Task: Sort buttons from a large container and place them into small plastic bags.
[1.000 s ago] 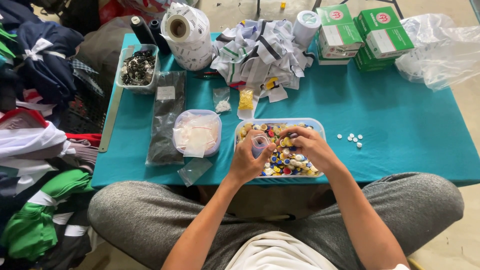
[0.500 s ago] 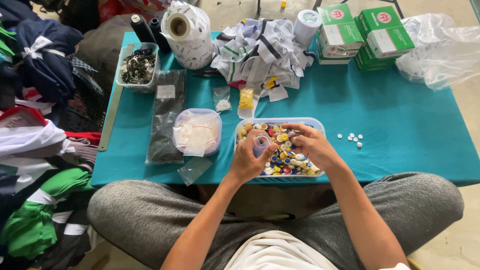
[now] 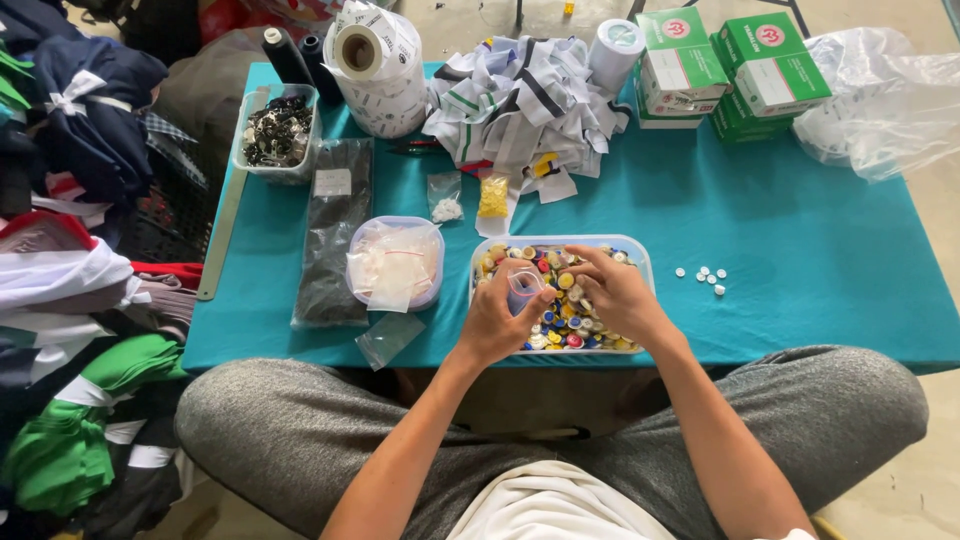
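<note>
A clear plastic tray (image 3: 645, 262) full of several coloured buttons stands near the front edge of the teal table (image 3: 820, 250). My left hand (image 3: 500, 320) holds a small clear zip bag (image 3: 524, 286) over the tray's left part. My right hand (image 3: 612, 290) rests on the buttons in the tray, its fingers pinched by the bag's mouth. Whether a button is between the fingers cannot be made out.
A few white buttons (image 3: 700, 277) lie right of the tray. A round tub of clear bags (image 3: 395, 262), a black packet (image 3: 335, 230), small bags (image 3: 492, 197), a heap of labels (image 3: 520, 100), tape rolls (image 3: 375, 65), green boxes (image 3: 735, 65) and a bin of dark parts (image 3: 277, 135) crowd the table. Clothes (image 3: 70, 300) pile at left.
My right hand has shifted slightly left over the buttons toward the bag. My left hand stays in place with the bag.
</note>
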